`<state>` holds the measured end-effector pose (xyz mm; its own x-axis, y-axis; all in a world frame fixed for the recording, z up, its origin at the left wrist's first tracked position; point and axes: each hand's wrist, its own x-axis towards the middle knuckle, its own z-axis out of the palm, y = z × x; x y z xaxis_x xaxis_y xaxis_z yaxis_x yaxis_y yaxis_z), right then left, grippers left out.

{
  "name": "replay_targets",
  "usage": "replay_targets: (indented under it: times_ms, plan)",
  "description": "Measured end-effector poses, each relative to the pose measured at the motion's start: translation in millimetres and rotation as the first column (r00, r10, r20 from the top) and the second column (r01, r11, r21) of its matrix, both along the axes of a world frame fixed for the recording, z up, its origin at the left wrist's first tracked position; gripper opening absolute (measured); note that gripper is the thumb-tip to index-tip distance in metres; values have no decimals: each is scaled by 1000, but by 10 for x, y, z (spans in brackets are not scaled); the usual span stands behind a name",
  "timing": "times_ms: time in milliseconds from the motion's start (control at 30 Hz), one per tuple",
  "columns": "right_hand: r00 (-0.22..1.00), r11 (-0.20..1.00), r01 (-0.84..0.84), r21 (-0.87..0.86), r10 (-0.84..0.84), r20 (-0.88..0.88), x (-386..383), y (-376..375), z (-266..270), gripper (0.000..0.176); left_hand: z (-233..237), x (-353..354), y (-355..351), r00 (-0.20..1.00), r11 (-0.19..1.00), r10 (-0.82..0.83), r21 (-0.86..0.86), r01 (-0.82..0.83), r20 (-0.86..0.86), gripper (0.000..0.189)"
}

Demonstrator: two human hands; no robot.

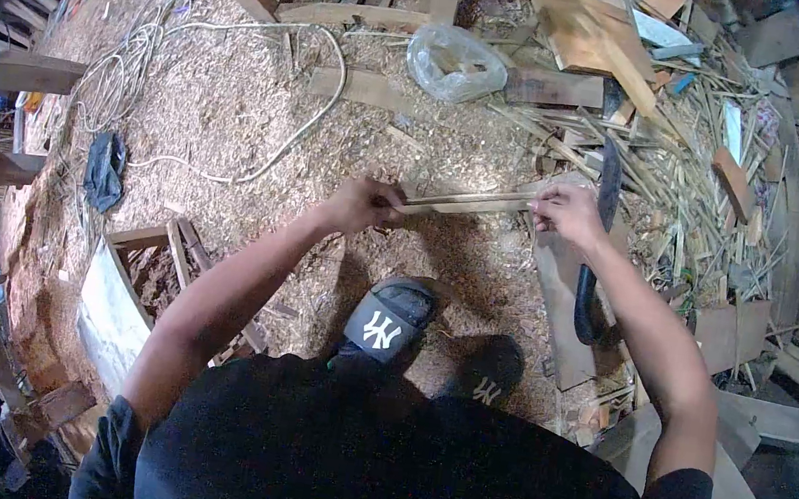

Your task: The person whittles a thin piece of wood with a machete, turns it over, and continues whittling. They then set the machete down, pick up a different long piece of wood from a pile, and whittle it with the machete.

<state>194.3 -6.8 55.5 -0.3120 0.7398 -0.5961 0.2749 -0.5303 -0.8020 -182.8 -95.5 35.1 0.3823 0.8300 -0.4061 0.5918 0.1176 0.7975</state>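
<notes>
1. One end of a thin wood strip (466, 202) was pinched by the closed fingertips of the left hand (362, 206).
2. The opposite end was gripped between the thumb and bent fingers of the right hand (571, 215).
3. The strip was held level between both hands' fingers, over wood shavings (238, 97).
4. A knife (610, 181) was seen just right of the right fingers, partly covered by the right arm (652, 323).
5. A plastic bag (456, 65) was left beyond the fingers.
</notes>
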Motion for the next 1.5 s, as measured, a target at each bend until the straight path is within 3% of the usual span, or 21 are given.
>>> replay_targets:
  times_ms: [67,133,200,233,300,367,500,567,633,733,800,867,933,1000,1100,1167,1300,1367,1500]
  plan:
    - [998,999,-3,45,0,59,-13,46,-109,10,-35,25,-48,994,992,111,-55,-110,15,21]
    - [993,996,-8,90,-3,117,-29,115,-128,11,48,64,-28,996,996,90,-25,-90,-27,23]
    - [982,991,-21,134,-5,189,-19,202,-140,12,83,125,-4,973,953,220,-229,-199,69,25]
    - [971,990,-13,143,-22,240,-28,226,-162,11,44,141,-4,974,954,217,-228,-196,71,25]
    - [971,987,-1,161,-37,235,-29,234,-192,11,-5,178,7,992,994,106,20,-105,-67,26]
    - [972,984,11,176,-52,229,-17,233,-215,11,-30,191,30,989,996,90,26,-88,-120,25]
    - [952,969,-127,214,58,300,1,159,-178,14,114,288,76,950,997,75,41,-66,-302,27]
    - [933,955,-174,241,82,351,-29,104,-136,15,37,287,79,958,994,108,13,-109,-264,28]
    - [906,848,-254,465,41,421,-46,45,-145,19,30,293,79,963,989,143,-15,-150,-228,28]
    - [898,828,-296,476,71,435,-62,38,-111,20,-35,308,49,941,984,173,20,-175,-292,29]
    - [883,801,-348,488,105,458,-77,45,-71,20,-141,271,12,940,971,198,190,-148,-278,34]
    - [864,772,-397,497,131,486,-91,41,-82,21,-19,275,18,940,971,204,178,-159,-273,31]
    - [822,747,-462,478,159,546,-89,43,-77,21,-9,272,27,951,977,214,29,-213,-222,26]
    - [818,748,-463,476,154,554,-100,26,-49,22,17,266,38,963,981,182,104,-163,-200,25]
    - [792,725,-489,485,136,595,-93,-46,-25,22,66,301,36,939,987,160,58,-149,-304,22]
    - [864,613,-480,628,203,462,-28,-81,-176,23,59,302,35,910,989,115,136,-66,-398,21]
    - [759,645,-583,493,218,613,-110,-198,56,19,10,251,23,941,991,120,89,-96,-318,17]
    - [752,609,-607,510,231,618,-106,-193,66,19,-105,195,14,984,961,111,266,-71,-138,20]
    - [677,498,-709,499,284,679,-86,-218,98,21,-119,175,-6,978,957,81,289,-23,-191,20]
